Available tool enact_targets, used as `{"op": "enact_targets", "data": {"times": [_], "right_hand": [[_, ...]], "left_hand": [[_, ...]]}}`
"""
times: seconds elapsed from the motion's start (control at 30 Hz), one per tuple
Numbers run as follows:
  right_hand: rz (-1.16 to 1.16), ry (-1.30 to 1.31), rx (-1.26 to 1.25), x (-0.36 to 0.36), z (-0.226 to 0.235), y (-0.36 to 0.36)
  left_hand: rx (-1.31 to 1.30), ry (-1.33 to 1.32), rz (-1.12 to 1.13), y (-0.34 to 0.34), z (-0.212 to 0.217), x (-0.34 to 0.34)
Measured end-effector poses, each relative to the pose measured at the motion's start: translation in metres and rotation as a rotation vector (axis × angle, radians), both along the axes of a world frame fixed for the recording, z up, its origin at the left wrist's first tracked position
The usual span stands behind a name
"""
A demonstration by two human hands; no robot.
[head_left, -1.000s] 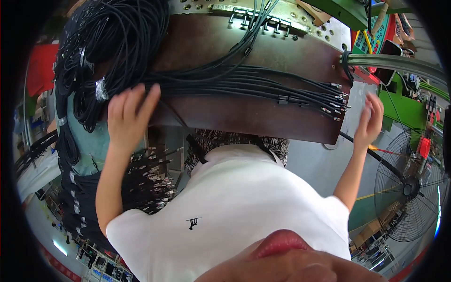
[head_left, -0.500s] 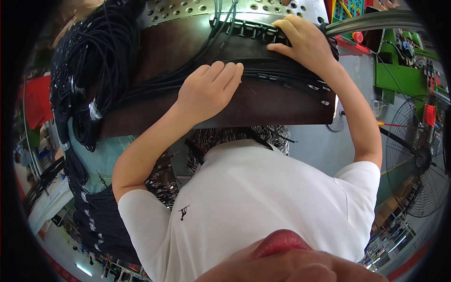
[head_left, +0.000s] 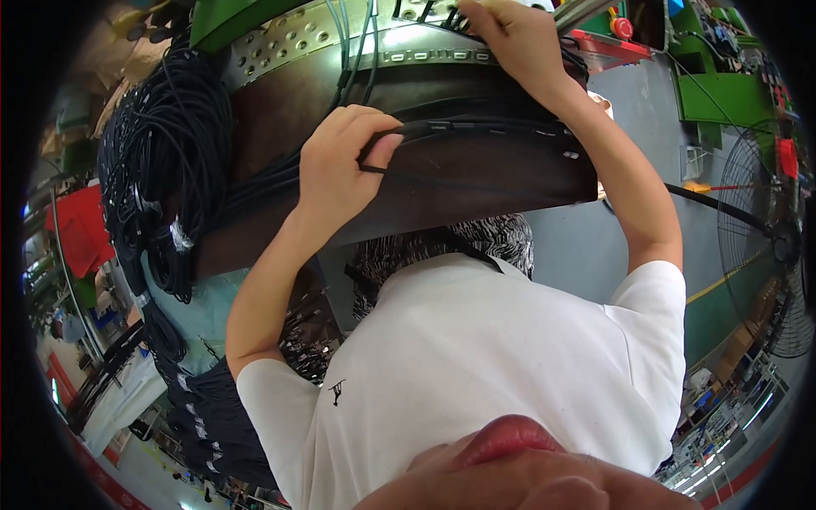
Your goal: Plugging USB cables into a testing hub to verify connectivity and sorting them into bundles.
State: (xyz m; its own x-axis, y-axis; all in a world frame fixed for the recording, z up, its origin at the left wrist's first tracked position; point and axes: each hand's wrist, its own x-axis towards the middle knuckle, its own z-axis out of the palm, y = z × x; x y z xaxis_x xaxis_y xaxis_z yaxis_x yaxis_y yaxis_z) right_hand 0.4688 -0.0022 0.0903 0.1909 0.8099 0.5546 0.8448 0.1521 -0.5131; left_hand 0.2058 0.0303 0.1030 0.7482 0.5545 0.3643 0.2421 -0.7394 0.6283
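Observation:
Over the dark brown board [head_left: 476,174], my left hand [head_left: 344,157] is closed around a black cable [head_left: 372,168], whose short end sticks out below the thumb. More black cables [head_left: 501,127] run past its fingers to the right, with small metal plugs at their ends. My right hand [head_left: 520,47] reaches the metal fixture at the far edge. Its fingertips are bent together beside a row of short black pieces [head_left: 446,19]; whatever they pinch is hidden. Just in front lies a metal strip [head_left: 438,56] with several slots.
A big coil of black cables [head_left: 170,127] hangs over the left side. Grey-green cables [head_left: 361,38] cross a perforated metal plate [head_left: 285,47]. On the right are a red button [head_left: 622,29] and a black floor fan [head_left: 778,246]. A green bar [head_left: 234,21] spans the far left.
My left hand has shifted left, and a cable now shows in its grip. My right hand has moved farther away and left, its spread fingers drawn together. The slotted strip shows now.

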Motion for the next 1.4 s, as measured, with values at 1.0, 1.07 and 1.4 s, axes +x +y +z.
{"op": "enact_targets", "data": {"times": [1.0, 1.07, 1.4], "right_hand": [[0.336, -0.188, -0.126, -0.04, 0.0, -0.033], [0.248, -0.216, 0.075, -0.051, 0.011, -0.04], [0.389, 0.056, -0.05, -0.083, 0.005, -0.019]], "left_hand": [[-1.679, -0.335, 0.218, -0.069, 0.028, 0.005], [-1.718, -0.356, 0.251, -0.065, 0.025, 0.002], [-1.405, -0.43, 0.126, -0.051, 0.03, -0.036]]}}
